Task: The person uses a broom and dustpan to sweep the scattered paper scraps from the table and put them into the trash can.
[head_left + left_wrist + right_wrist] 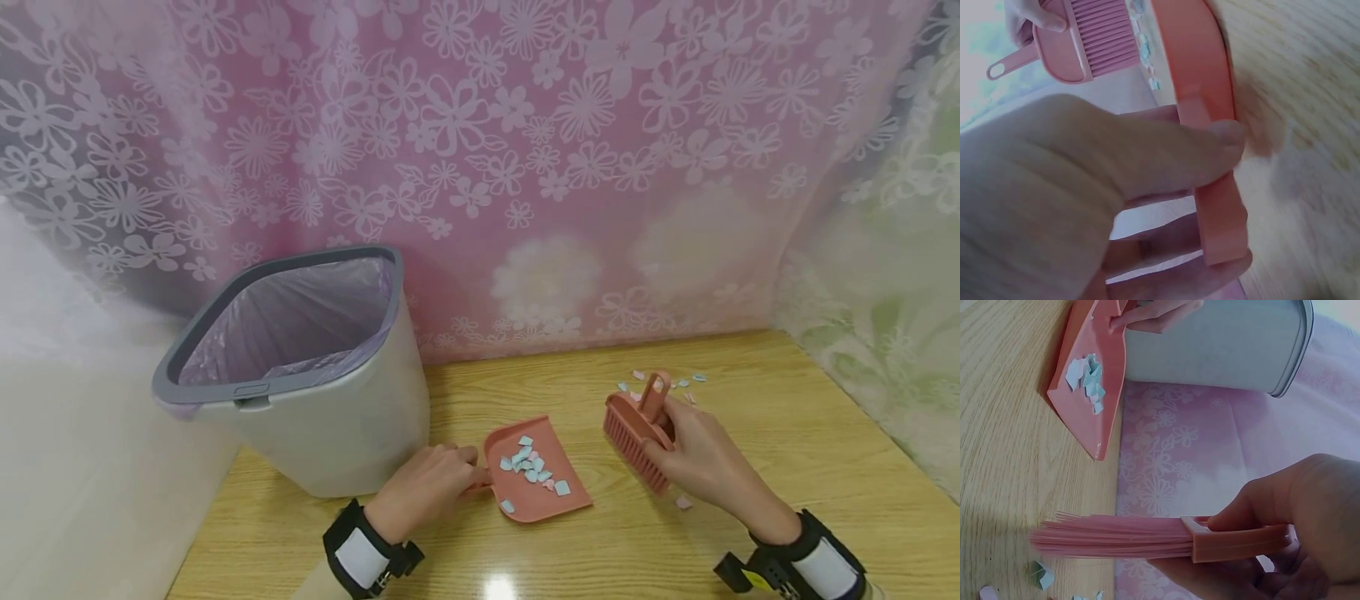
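My left hand (431,483) grips the handle (1221,219) of a coral-red dustpan (517,433), which lies on the table with its mouth toward the right. Blue and pink paper scraps (531,467) are gathered in the pan. Over to the right, my right hand (708,454) holds a matching hand brush (637,437) by its body, thumb on the near side. The bristles (1110,536) point down at the tabletop in the right wrist view. Loose paper scraps (699,377) lie behind the brush, and one pink scrap (683,502) lies in front of it.
A light-grey bin (360,433) with a dark-grey rim and a purple liner bag (300,312) stands at the left, close by my left hand. The wood-grain table (540,567) ends at a pink flowered curtain (465,183) along the back.
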A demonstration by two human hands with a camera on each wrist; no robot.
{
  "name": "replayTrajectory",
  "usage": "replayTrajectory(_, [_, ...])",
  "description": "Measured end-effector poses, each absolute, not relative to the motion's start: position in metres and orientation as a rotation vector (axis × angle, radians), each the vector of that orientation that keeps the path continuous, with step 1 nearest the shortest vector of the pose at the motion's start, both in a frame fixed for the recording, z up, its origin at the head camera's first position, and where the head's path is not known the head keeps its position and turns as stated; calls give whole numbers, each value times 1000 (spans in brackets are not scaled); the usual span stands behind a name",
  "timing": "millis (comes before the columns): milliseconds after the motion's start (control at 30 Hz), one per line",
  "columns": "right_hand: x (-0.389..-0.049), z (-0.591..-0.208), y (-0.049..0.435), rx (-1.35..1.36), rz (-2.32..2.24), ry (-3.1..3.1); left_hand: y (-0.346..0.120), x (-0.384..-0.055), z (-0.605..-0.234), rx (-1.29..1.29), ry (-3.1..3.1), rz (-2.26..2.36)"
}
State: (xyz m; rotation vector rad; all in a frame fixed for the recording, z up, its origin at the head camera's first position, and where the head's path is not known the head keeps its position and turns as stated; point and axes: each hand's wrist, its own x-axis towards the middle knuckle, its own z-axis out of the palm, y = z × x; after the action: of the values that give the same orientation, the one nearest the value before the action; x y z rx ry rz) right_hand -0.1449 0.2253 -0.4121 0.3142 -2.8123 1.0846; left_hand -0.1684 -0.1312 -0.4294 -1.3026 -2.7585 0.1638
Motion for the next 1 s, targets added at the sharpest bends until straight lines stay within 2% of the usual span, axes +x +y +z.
replayTrajectory(600, [-147,-415,227,314,1054,-2817,-137,-173,-432,-1460,-2691,-32])
replayTrajectory(1000, [-147,-414,230,319,1052,-2801,-140,-165,-393,-1549,-2648,-70])
